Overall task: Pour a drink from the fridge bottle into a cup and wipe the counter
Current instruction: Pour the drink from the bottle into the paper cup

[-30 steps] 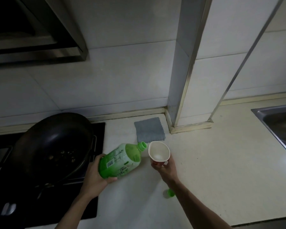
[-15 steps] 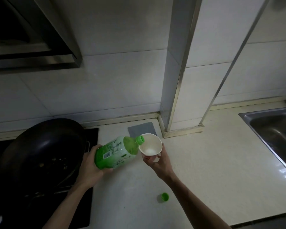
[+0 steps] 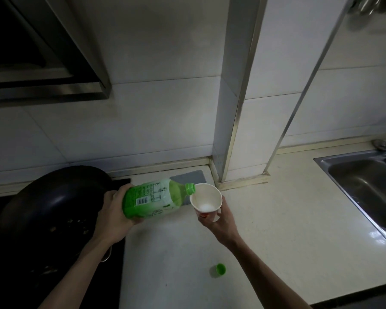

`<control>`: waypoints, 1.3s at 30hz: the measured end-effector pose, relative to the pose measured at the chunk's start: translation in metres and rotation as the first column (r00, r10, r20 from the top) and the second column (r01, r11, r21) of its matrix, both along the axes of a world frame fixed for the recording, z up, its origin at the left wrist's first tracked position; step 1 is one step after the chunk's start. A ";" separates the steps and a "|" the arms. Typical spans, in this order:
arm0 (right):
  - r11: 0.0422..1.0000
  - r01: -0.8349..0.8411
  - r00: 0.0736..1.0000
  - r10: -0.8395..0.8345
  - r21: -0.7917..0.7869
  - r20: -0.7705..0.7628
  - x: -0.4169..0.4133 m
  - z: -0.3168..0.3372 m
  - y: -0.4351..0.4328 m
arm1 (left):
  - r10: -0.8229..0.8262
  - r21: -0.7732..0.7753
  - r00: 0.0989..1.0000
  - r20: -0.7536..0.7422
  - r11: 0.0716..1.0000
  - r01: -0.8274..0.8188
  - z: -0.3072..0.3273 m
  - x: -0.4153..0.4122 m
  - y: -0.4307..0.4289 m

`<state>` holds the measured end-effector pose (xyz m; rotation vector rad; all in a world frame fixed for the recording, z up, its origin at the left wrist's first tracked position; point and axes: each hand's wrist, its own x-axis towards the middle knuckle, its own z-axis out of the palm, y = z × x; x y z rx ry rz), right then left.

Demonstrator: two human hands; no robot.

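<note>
My left hand (image 3: 116, 210) grips a green drink bottle (image 3: 152, 200) that lies tilted almost on its side, its open neck at the rim of a white paper cup (image 3: 206, 200). My right hand (image 3: 221, 221) holds the cup from below, lifted off the counter and tipped toward the bottle. A little liquid shows at the cup's bottom. The green bottle cap (image 3: 220, 269) lies on the cream counter (image 3: 276, 230) near my right forearm. A grey cloth (image 3: 188, 176) lies flat by the wall behind the bottle, partly hidden by it.
A black wok (image 3: 54, 204) sits on the dark stove at the left. A steel sink (image 3: 366, 190) is set into the counter at the right. A tiled pillar (image 3: 236, 108) juts out behind the cloth, and a range hood (image 3: 42, 63) hangs upper left.
Bottle and cup have risen together off the counter and the bottle's neck has closed onto the cup's rim. The camera has tilted up, showing more wall and sink.
</note>
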<state>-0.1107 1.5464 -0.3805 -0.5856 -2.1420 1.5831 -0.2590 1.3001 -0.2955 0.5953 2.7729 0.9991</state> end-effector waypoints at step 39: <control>0.999 0.034 0.998 -0.036 0.035 0.060 0.014 -0.019 0.000 | -0.104 -0.230 0.983 -0.152 0.971 0.067 0.037 0.000 0.007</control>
